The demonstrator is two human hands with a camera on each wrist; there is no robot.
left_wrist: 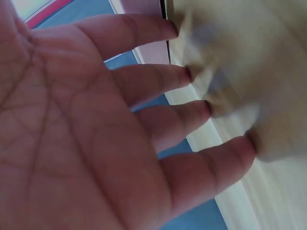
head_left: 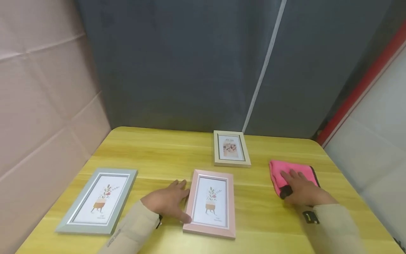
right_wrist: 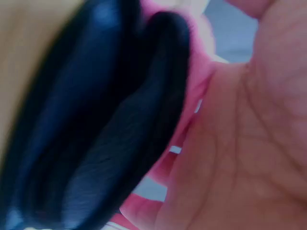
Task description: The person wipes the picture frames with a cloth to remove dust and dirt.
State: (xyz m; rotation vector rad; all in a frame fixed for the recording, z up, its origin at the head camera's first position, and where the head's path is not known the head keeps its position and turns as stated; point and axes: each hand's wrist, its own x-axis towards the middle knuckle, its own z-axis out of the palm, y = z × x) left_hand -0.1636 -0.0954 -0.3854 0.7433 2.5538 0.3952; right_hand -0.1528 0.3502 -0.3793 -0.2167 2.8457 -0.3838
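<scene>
My left hand is beside the left edge of a pink picture frame, its thumb at the lower left corner. In the left wrist view its fingers extend nearly straight, tips right at the wooden surface. A flower-pot print shows inside that frame. Further right, my right hand grips a folded pink cloth with black trim, fingers over its top and thumb by its near left corner. Close up in the right wrist view, the black trim bulges in folds before the palm, hiding part of the fingers.
A grey-green picture frame lies at the left of the yellow wooden table. A smaller cream frame lies toward the back. A dark panel stands behind the table, with a pale wall covering at the left.
</scene>
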